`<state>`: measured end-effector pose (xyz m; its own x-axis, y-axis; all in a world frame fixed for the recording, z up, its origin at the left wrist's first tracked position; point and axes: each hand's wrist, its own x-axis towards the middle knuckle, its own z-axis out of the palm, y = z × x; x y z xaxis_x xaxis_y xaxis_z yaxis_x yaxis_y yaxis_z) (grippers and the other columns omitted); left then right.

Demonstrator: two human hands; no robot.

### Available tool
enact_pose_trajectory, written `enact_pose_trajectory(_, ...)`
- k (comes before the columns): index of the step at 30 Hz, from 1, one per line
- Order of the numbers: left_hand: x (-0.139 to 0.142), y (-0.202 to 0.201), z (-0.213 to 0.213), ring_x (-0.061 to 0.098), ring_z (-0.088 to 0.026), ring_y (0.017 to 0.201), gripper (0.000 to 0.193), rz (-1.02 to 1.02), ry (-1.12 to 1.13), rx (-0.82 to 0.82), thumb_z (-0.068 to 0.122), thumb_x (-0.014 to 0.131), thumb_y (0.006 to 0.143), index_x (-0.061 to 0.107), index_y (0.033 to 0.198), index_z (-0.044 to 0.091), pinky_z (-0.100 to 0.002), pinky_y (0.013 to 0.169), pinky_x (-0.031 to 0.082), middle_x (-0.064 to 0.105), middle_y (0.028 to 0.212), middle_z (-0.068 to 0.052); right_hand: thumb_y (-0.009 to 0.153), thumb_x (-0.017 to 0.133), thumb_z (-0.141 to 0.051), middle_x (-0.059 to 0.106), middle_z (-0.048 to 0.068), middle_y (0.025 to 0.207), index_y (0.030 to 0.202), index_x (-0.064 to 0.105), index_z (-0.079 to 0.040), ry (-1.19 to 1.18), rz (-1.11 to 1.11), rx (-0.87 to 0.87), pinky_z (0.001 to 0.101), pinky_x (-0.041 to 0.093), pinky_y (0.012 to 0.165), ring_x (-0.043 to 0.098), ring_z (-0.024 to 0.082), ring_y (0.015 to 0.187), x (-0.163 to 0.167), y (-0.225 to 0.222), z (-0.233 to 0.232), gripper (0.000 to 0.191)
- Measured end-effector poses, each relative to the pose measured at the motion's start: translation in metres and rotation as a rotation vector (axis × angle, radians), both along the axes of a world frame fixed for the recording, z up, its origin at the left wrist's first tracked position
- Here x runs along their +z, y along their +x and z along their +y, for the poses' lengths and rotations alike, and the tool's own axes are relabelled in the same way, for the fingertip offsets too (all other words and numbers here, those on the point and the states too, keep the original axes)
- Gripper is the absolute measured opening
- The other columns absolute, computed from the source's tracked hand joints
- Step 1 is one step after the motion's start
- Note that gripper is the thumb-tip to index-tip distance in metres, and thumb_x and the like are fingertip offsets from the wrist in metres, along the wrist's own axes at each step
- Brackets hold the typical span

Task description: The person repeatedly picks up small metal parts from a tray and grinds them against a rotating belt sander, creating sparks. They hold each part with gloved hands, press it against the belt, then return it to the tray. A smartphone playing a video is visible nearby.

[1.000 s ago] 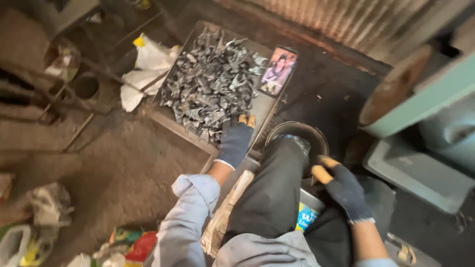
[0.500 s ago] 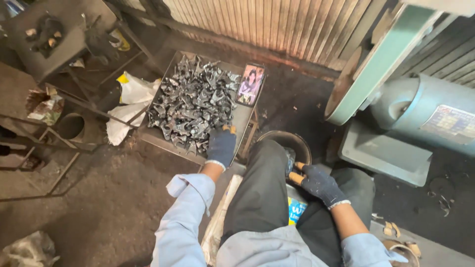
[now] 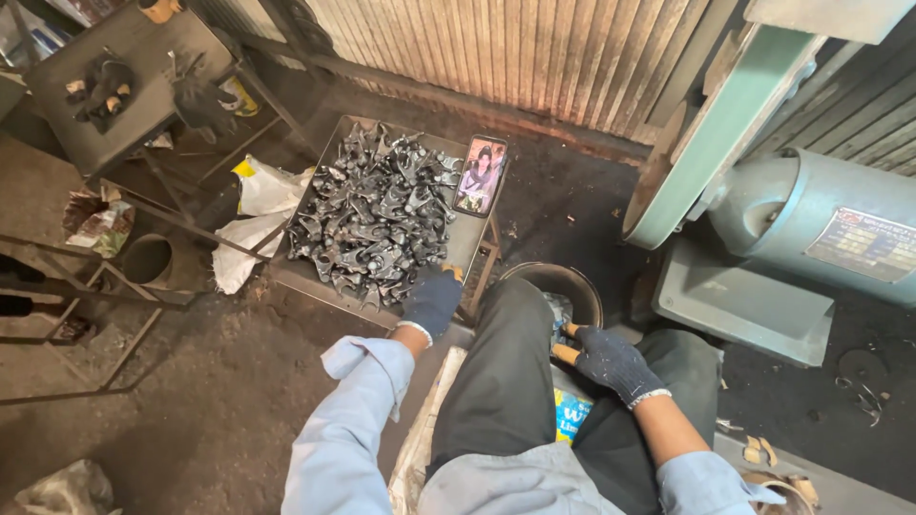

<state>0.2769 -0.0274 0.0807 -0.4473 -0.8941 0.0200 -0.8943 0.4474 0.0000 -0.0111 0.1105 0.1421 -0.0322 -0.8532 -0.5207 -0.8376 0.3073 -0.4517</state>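
Note:
My left hand (image 3: 432, 299), in a dark glove with orange fingertips, rests on the near edge of a heap of dark forged metal parts (image 3: 374, 217) piled on a steel tray table (image 3: 469, 243); whether it grips a part is hidden. My right hand (image 3: 611, 360), gloved the same way, hangs between my knees beside a round dark bucket (image 3: 572, 283), fingers curled, with nothing visibly in it. My dark trouser legs cover part of the bucket. A phone (image 3: 481, 175) with a lit screen leans on the tray's far right corner.
A grey motor (image 3: 832, 221) with a green belt guard (image 3: 714, 145) stands at the right. Corrugated metal wall runs along the back. White sacks (image 3: 252, 221), a pipe opening (image 3: 148, 258) and a metal frame stand (image 3: 124, 81) lie left. A blue-yellow packet (image 3: 571, 418) sits under my leg.
The view has tilted up and shifted, bringing the motor and wall into sight. My left hand stays at the tray's near edge; my right hand has moved down closer to the bucket.

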Motion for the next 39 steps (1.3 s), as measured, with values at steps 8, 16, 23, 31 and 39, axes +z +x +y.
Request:
enact_pose_trajectory(8,0.009,0.009,-0.012,0.07,-0.034,0.086,0.023,-0.006,-0.04,-0.143,0.012,0.054,0.096,0.068,0.112,0.007,-0.045,0.07,0.056,0.072,0.093,-0.016,0.087,0.063,-0.061,0.072,0.014,0.117,0.139,0.061,-0.021,-0.01,-0.001,0.041,0.0427,0.05,0.099,0.065,0.032,0.117,-0.005,0.001,-0.003,0.066)
enact_pose_trajectory(16,0.034,-0.064,0.004,0.068,-0.036,0.083,0.028,0.579,-0.095,-0.207,0.014,0.053,0.095,0.066,0.117,0.004,-0.05,0.074,0.053,0.069,0.101,-0.021,0.092,0.067,-0.044,0.071,0.014,0.122,0.134,0.064,-0.006,-0.215,-0.505,-0.179,0.0378,0.05,0.099,0.066,0.028,0.115,-0.046,-0.008,-0.009,0.056)
enact_pose_trajectory(23,0.028,-0.184,0.093,0.066,-0.041,0.098,0.04,0.766,0.225,-0.228,0.027,0.055,0.099,0.059,0.132,0.006,-0.051,0.084,0.052,0.068,0.112,-0.026,0.101,0.06,-0.03,0.072,0.011,0.109,0.117,0.068,-0.002,-0.079,-1.58,-1.113,0.0356,0.056,0.089,0.068,0.023,0.097,-0.087,-0.027,-0.014,0.034)
enact_pose_trajectory(31,0.062,-0.19,0.064,0.065,-0.04,0.102,0.044,0.641,0.812,0.17,0.048,0.06,0.101,0.074,0.108,0.007,-0.047,0.086,0.051,0.07,0.106,-0.02,0.098,0.058,-0.03,0.072,0.011,0.109,0.119,0.064,-0.004,-0.041,-1.6,-1.061,0.0392,0.057,0.086,0.07,0.022,0.096,-0.063,-0.051,0.0,0.034)
enact_pose_trajectory(39,0.061,-0.223,0.038,0.074,-0.032,0.086,0.036,0.823,0.8,0.068,0.042,0.055,0.098,0.07,0.108,0.01,-0.04,0.075,0.056,0.076,0.095,-0.016,0.109,0.061,-0.039,0.072,0.011,0.103,0.121,0.067,0.0,-0.096,-1.562,-0.973,0.0329,0.05,0.065,0.063,0.02,0.083,-0.062,-0.08,-0.03,0.042)
